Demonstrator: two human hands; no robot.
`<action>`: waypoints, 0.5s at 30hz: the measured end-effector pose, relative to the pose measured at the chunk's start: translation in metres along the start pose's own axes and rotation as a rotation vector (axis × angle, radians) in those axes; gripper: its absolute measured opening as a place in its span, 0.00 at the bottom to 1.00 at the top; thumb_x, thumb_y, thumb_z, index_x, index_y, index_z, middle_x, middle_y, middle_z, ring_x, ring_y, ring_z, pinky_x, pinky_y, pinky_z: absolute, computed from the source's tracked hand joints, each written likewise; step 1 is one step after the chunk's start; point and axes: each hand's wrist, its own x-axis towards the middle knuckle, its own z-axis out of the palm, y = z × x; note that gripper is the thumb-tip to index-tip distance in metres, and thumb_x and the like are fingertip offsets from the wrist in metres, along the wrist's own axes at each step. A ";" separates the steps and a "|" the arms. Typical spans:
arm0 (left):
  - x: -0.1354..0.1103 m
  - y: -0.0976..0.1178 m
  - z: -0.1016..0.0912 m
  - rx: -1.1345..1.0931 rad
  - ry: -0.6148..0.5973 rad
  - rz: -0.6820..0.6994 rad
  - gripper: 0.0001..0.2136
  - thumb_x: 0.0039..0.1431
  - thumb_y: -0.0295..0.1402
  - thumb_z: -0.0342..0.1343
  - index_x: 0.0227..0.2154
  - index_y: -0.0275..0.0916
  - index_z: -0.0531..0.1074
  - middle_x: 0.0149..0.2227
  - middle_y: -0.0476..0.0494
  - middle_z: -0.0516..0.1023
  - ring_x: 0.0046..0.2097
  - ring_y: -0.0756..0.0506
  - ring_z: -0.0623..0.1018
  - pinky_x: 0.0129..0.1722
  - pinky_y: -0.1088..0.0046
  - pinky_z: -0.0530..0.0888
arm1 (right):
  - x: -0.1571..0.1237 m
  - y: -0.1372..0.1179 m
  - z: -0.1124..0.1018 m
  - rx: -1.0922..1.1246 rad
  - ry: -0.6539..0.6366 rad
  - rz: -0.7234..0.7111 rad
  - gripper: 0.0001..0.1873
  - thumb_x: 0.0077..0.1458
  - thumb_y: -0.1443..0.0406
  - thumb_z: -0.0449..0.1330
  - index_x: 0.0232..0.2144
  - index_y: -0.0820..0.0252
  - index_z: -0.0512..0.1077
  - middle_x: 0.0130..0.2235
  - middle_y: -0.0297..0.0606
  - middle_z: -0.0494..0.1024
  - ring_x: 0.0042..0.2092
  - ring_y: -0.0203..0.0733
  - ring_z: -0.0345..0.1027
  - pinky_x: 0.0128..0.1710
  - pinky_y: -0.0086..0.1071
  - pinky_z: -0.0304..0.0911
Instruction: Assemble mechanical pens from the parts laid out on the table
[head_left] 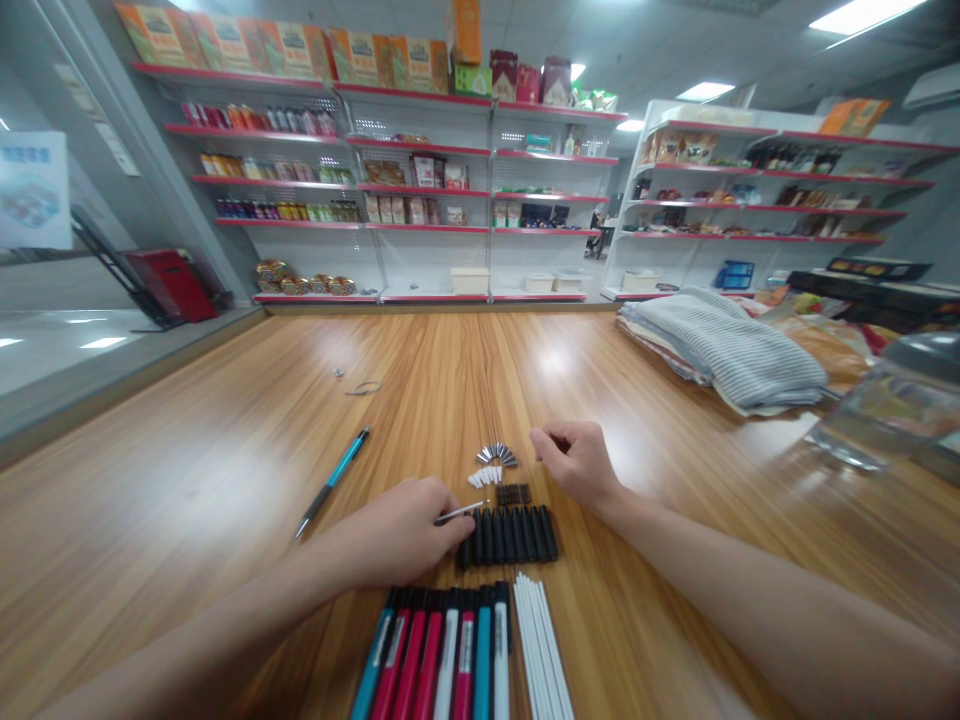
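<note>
My left hand is closed round a thin white refill with a metal tip, just left of a row of black pen grips. My right hand hovers curled in a pinch to the right of a fan of metal pen tips; what its fingers hold, if anything, is too small to name. Small white caps and small dark springs lie between the hands. Nearest me lie coloured pen barrels and white refill tubes. A teal assembled pen rests to the left.
The wooden table carries a folded striped cloth stack at the right, a clear plastic container at the far right, and small metal bits farther back. Shop shelves with goods line the far wall.
</note>
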 end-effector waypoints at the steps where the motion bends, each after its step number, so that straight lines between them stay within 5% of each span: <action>1: 0.000 0.001 0.000 -0.005 -0.005 0.000 0.21 0.59 0.45 0.45 0.18 0.38 0.69 0.18 0.48 0.71 0.19 0.51 0.66 0.19 0.75 0.51 | 0.000 0.000 0.000 0.001 0.000 0.000 0.22 0.58 0.60 0.52 0.15 0.64 0.66 0.17 0.30 0.62 0.21 0.30 0.52 0.22 0.28 0.43; 11: 0.002 -0.001 -0.003 -0.051 -0.055 0.001 0.24 0.61 0.51 0.42 0.23 0.38 0.71 0.19 0.49 0.71 0.21 0.50 0.67 0.20 0.75 0.54 | -0.001 0.000 0.000 -0.030 -0.002 -0.047 0.22 0.59 0.60 0.52 0.15 0.63 0.65 0.17 0.30 0.60 0.21 0.30 0.53 0.22 0.27 0.46; 15: 0.004 -0.002 -0.005 -0.015 0.031 0.054 0.26 0.64 0.49 0.36 0.25 0.38 0.71 0.22 0.47 0.73 0.25 0.48 0.70 0.24 0.74 0.58 | -0.005 -0.013 -0.002 0.026 -0.072 -0.191 0.12 0.57 0.63 0.55 0.25 0.63 0.70 0.20 0.29 0.65 0.21 0.30 0.54 0.23 0.27 0.50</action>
